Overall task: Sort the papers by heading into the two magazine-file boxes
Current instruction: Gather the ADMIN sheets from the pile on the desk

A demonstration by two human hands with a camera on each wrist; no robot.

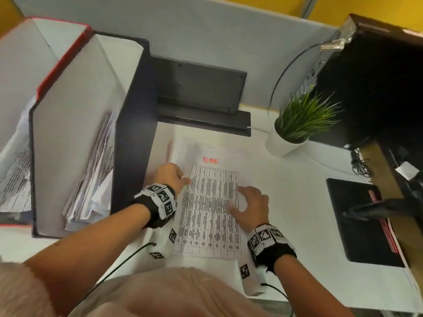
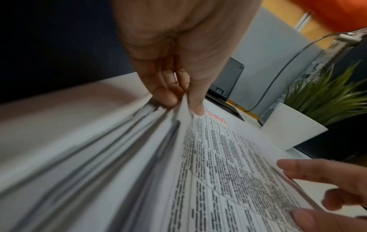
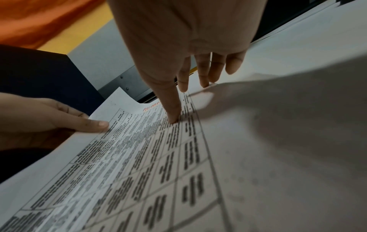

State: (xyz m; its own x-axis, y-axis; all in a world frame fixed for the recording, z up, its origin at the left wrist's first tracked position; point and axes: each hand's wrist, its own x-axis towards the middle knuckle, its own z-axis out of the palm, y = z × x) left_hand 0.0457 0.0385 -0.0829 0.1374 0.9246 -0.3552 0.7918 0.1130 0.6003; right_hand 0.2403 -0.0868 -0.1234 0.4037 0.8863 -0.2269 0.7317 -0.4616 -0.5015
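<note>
Left hand pinches the left edge of the top paper (headed ADMIN); right hand presses it, fingers spread.

Bare desk right of papers; blue file box close left.

A red handwritten heading and a black printed grid are borne by the white top paper, flanked by a navy file box and a red-edged file box.
</note>
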